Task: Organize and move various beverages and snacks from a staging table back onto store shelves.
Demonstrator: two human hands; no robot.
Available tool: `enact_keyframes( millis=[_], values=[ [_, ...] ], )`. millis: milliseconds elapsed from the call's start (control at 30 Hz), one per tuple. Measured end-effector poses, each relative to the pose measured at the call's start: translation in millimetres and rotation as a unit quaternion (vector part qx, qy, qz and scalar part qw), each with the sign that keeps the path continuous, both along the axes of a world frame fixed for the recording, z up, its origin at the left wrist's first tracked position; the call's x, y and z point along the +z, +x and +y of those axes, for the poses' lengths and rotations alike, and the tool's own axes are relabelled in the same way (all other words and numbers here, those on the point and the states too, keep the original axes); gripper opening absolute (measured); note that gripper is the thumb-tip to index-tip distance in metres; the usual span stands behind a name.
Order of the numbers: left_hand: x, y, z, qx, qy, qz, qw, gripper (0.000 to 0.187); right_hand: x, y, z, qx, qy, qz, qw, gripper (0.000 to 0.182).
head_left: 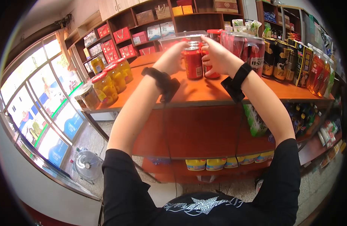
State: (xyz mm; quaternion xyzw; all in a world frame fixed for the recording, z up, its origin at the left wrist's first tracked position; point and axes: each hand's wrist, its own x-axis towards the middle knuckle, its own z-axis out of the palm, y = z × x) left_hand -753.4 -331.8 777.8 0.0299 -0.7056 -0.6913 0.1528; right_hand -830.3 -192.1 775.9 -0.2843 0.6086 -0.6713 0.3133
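Two red drink cans stand side by side on the orange shelf top, the left one (193,63) in fuller view than the right one (210,74). More red can tops show behind them. My left hand (172,57) is at the left side of the left can, its fingers stretched forward and slightly blurred. From the other side, my right hand (219,56) reaches in with fingers spread, overlapping the right can and partly hiding it. A clear plastic-wrapped pack (181,38) lies behind the hands. Both wrists wear black straps with small boxes.
Jars of yellow fruit (105,89) line the left end. To the right stand wrapped large red cans (255,56), black cans (280,62) and amber bottles (317,73). Yellow-labelled jugs (196,164) sit on the lower shelf. A fan (87,164) stands on the floor at left.
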Motion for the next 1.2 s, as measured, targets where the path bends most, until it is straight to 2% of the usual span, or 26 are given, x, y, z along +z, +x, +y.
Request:
enact_keyframes(
  millis=[100,167,333,433,467,500,567,600,633,667,767,800,900,967,1000,1033,1100,1133,1167,1200],
  values=[
    [0,-17,-9,-0.022,-0.055,-0.023,0.998,0.065,1,4,-4,0.012,0.026,0.016,0.999,0.092],
    [0,-20,-4,0.035,-0.086,-0.056,0.994,0.062,1,4,-9,0.016,0.026,0.018,0.999,0.094],
    [2,-25,-2,-0.044,-0.039,-0.046,0.997,0.058,-1,-8,-15,0.064,0.041,0.006,0.997,0.097],
    [1,-13,5,-0.04,-0.063,-0.044,0.996,0.058,-6,-2,-14,0.029,0.024,0.026,0.999,0.098],
    [-1,-10,6,0.007,-0.088,-0.049,0.995,0.056,-9,2,-13,0.019,-0.003,0.046,0.999,0.098],
    [0,-7,11,0.054,-0.113,-0.053,0.991,0.053,-8,5,-13,0.011,-0.008,0.035,0.999,0.093],
    [2,2,23,0.07,-0.103,-0.06,0.99,0.051,-6,11,-5,0.027,0.004,0.007,1.0,0.074],
    [2,5,29,0.046,-0.074,-0.033,0.996,0.049,-7,10,-2,0.025,0.005,0.006,1.0,0.074],
    [0,9,37,0.022,-0.046,-0.008,0.999,0.047,-11,7,2,0.073,0.001,0.017,0.997,0.073],
    [-5,11,50,-0.014,0.031,0.005,0.999,0.039,-15,5,7,0.119,-0.003,0.026,0.992,0.072],
    [-8,28,78,0.005,0.037,0.025,0.999,0.032,-17,34,24,0.035,-0.048,0.015,0.998,0.062],
    [-9,28,90,0.089,0.035,0.021,0.995,0.032,-19,39,31,0.039,-0.041,0.013,0.998,0.062],
    [-19,30,116,0.156,0.09,0.107,0.978,0.039,-30,57,50,0.054,-0.077,0.047,0.994,0.053],
    [-22,39,143,0.187,0.074,0.122,0.972,0.043,-41,71,64,-0.02,-0.212,0.152,0.965,0.046],
    [-24,46,159,0.209,0.052,0.136,0.967,0.047,-45,70,74,-0.001,-0.243,0.176,0.954,0.045],
    [-31,53,173,0.211,0.001,0.125,0.969,0.058,-50,71,86,0.007,-0.236,0.173,0.956,0.045],
    [-48,59,207,0.321,-0.108,0.182,0.923,0.075,-64,78,109,0.104,-0.327,0.129,0.93,0.059],
    [-57,64,223,0.348,-0.128,0.193,0.908,0.085,-62,94,123,0.168,-0.335,0.021,0.927,0.052],
    [-66,73,239,0.331,-0.138,0.203,0.911,0.09,-64,109,143,0.178,-0.331,0.017,0.926,0.052],
    [-71,96,272,0.345,-0.16,0.232,0.895,0.093,-69,125,166,0.145,-0.336,0.048,0.929,0.06]
  ],
)
